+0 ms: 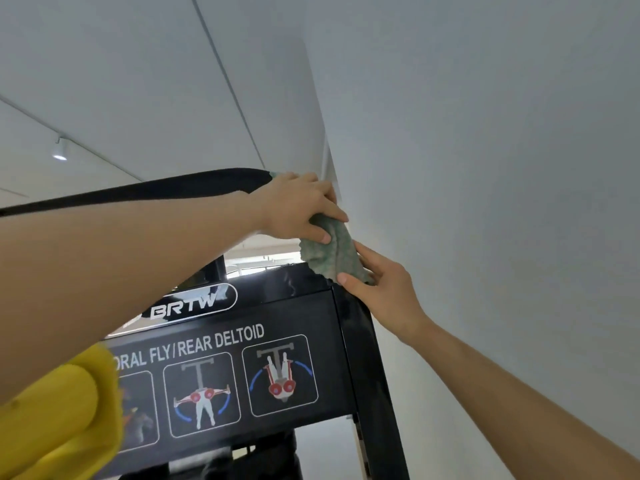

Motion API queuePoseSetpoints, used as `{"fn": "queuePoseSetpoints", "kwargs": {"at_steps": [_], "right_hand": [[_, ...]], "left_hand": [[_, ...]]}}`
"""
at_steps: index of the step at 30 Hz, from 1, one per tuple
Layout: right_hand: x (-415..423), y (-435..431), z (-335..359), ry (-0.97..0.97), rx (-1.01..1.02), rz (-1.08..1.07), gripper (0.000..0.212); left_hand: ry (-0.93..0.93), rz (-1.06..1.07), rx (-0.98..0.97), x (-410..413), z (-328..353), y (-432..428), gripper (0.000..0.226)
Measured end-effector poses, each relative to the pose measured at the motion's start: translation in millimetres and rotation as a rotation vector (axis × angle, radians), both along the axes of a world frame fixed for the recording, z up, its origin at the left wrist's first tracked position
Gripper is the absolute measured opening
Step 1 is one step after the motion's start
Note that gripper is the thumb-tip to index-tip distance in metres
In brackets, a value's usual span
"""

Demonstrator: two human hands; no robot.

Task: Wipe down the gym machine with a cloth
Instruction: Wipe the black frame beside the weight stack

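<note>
The black gym machine point(304, 327) fills the lower middle, with a "REAR DELTOID" panel and exercise pictures. A curved black bar point(180, 187) arches over its top. A green cloth point(329, 254) hangs at the machine's top right corner. My left hand point(294, 206) reaches up over the bar's end and grips the cloth's upper part. My right hand point(381, 289) comes from the lower right and pinches the cloth's lower edge between thumb and fingers, just above the machine's right upright.
A white wall point(485, 168) runs close along the machine's right side. The white ceiling point(138, 81) carries a track with a spotlight point(59, 152) at the left. A yellow sleeve point(59, 420) covers the lower left corner.
</note>
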State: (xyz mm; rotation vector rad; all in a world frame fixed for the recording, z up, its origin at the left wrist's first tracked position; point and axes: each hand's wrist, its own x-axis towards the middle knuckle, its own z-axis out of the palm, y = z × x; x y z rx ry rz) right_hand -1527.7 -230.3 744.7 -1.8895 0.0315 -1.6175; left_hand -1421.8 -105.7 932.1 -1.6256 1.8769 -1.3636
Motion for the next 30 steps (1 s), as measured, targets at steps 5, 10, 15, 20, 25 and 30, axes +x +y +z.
{"fn": "queuePoseSetpoints", "kwargs": {"at_steps": [5, 10, 15, 20, 25, 30], "right_hand": [[0.3, 2.8, -30.8, -0.023, 0.086, 0.018, 0.061], [-5.3, 5.3, -58.8, 0.001, 0.181, 0.103, 0.046], [-10.1, 6.3, -66.3, 0.02, 0.263, 0.16, 0.034], [-6.8, 10.2, -37.5, 0.022, 0.156, 0.128, 0.046], [-2.0, 7.5, -0.7, -0.008, -0.015, -0.054, 0.059], [-0.6, 6.7, 29.2, 0.065, -0.305, -0.292, 0.059]], "left_hand": [[-0.115, 0.019, 0.083, -4.9, -18.7, -12.1, 0.053], [-0.229, -0.036, 0.155, -16.7, -40.4, -17.9, 0.049], [-0.278, -0.114, 0.161, -10.1, -45.8, -16.9, 0.052], [-0.271, -0.066, 0.028, -8.0, -35.6, -7.8, 0.063], [-0.153, -0.046, -0.116, -1.5, -18.6, 19.1, 0.069], [0.049, -0.051, -0.084, 10.3, -18.3, 38.4, 0.056]]}}
